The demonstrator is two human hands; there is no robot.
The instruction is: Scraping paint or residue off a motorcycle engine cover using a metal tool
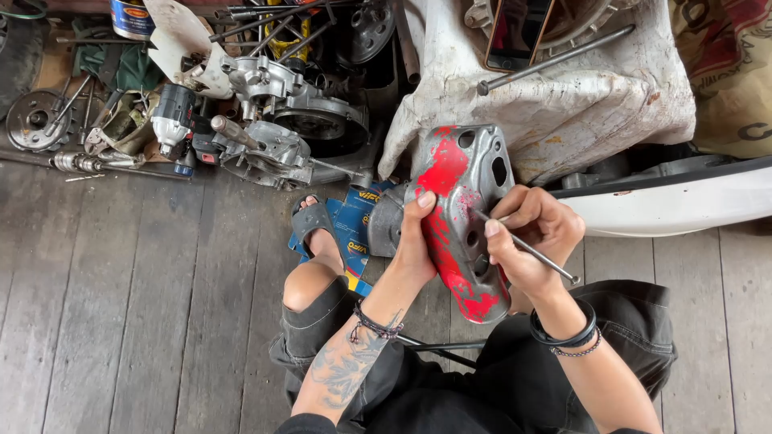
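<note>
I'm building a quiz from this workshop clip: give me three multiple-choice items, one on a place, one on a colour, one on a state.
1. Where does the cordless drill lie?
A. On the floor, upper left
B. In the person's lap
C. On the white cloth

2. What colour paint remains on the metal cover?
A. Blue
B. Red
C. Green

3. How is the thin rod held?
A. Lying loose on the floor
B. Pinched in the right hand
C. Gripped by both hands

Answers:
1 A, the drill lies among engine parts on the plank floor.
2 B, red patches show on the grey cover.
3 B, the right hand pinches the rod while the left hand steadies the cover.
</note>
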